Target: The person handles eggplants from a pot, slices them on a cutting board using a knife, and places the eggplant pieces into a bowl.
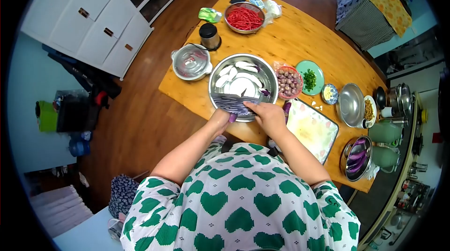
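My left hand is closed around a purple eggplant at the near rim of a large steel basin. My right hand grips a kitchen knife, whose wide dark blade with pale streaks lies across the near side of the basin, right by the eggplant. Pale cut eggplant pieces, some with purple skin, rest inside the basin. Just right of my right hand, another purple piece shows at the edge of a pale cutting board.
Left of the basin are a lidded glass pot and a small grinder. Red chilies fill a bowl behind. Rightward stand shallots, a green plate of chopped greens, an empty steel bowl and a bowl of eggplants.
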Demonstrator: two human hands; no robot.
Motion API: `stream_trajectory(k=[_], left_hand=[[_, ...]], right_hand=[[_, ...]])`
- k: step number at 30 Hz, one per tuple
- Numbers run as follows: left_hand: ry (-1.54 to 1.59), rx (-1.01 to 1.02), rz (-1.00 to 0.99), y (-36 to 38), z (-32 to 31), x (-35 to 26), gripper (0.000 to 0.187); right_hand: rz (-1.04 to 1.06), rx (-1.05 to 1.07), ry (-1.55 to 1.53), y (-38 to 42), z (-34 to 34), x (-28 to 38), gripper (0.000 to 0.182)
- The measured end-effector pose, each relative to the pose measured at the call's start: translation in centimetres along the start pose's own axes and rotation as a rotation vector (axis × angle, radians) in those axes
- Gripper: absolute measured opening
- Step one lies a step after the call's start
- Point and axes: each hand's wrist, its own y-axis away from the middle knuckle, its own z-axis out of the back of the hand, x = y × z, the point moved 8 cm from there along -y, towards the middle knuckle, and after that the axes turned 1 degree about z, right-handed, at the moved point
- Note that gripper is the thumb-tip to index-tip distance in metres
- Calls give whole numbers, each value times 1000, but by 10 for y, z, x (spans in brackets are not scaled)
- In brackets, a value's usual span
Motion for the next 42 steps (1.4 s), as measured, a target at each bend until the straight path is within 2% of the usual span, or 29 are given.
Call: stream_trajectory(k=[3, 4, 7, 10, 11, 15, 16, 17, 18, 19, 20, 23, 24, 27, 29, 30, 33, 36, 37, 38, 42], left_hand=[[1, -17, 39, 20, 5, -15, 35], [12, -3, 47, 25, 3, -22, 39], [77, 17, 61, 26, 9, -28, 44], [239, 42, 183, 15, 15, -26, 45], [298, 39, 234, 9, 17, -22, 44], [280, 78, 131, -11, 11, -21, 48], [287, 79, 28, 1, -7, -36, 47], [427, 83, 83, -6, -5, -25, 44], [384, 43, 89, 4, -18, -35, 44], [342, 2, 95, 15, -30, -44, 45], [327, 0, 81, 15, -29, -42, 38], [275, 12, -56, -6, -10, -25, 31], [367, -50, 2, -8, -6, -20, 24], [260, -110, 94, 1, 4, -20, 41], [275, -99, 147, 13, -2, -16, 49], [253, 2, 136, 16, -5, -15, 49], [288, 52, 168, 15, -4, -13, 51], [356, 59, 172, 12, -9, -26, 47], [384, 55, 181, 13, -10, -29, 46], [437, 114, 168, 3, -4, -22, 43], [316, 110, 29, -5, -9, -24, 30]], right_hand=[[-165, -3, 45, -2, -6, -31, 51], [-287, 18, 49, 0, -11, -52, 46], [-502, 160, 100, 1, -9, -68, 42], [-442, 82, 53, -7, 3, -40, 40], [-347, -11, 34, -8, 3, -30, 42], [-136, -1, 34, -21, 4, 26, 50], [-102, -6, 54, -22, 2, 36, 51], [-67, -10, 75, -23, 0, 45, 52], [-34, -17, 119, -23, -2, 51, 53], [-43, -16, 126, -22, -2, 50, 53], [-52, -15, 131, -21, -2, 48, 53], [-113, -2, 120, -19, 2, 35, 52], [-136, -9, 101, -16, 3, 26, 49], [-254, -42, 104, 0, -1, -14, 48], [-423, 61, 161, 11, -5, -46, 46], [-465, 58, 151, 11, -2, -53, 44], [-581, 129, 160, 12, 0, -57, 39], [-514, 9, 79, 5, 5, -34, 38], [-395, -57, 63, 1, 5, -22, 41], [-340, -36, 73, -1, 2, -12, 42], [-140, -2, 118, -13, 7, 36, 49]])
